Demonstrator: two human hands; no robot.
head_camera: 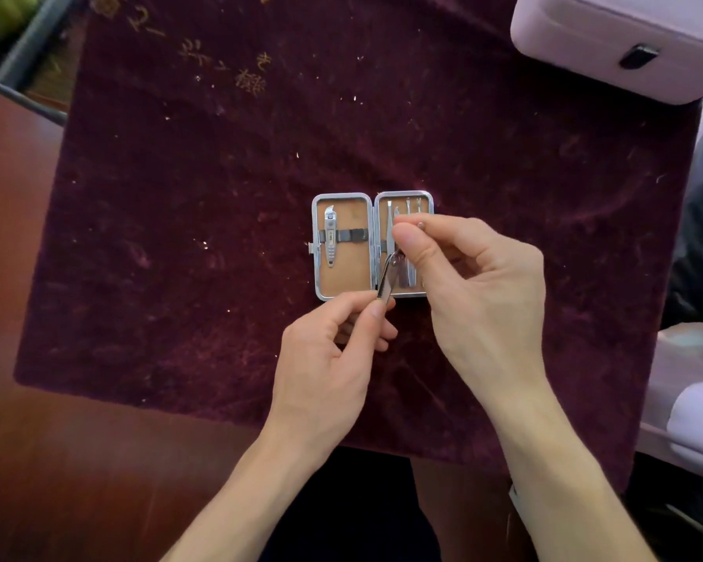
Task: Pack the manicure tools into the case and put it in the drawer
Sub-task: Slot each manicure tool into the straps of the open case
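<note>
The left grip (333, 358) pinches the small steel tool (388, 279) by its near end, the right grip (483, 290) its far end. The case (341, 279) lies open beneath the right grip. Ease the tool in flat.

Work surface: a reddish-brown polished wooden table (37, 460), showing soft, diffuse reflections along its left side. A dark burgundy velvet cloth (220, 176) covers most of it, lying slightly askew, its pile flecked with pale lint. Gold embroidery (250, 81) runs across the cloth's far portion. A pale lilac box (593, 38) with a black clasp (638, 55) rests on the far right corner. A dark metal bar (33, 38) crosses the far left corner, with green material (1, 18) behind it.
</note>
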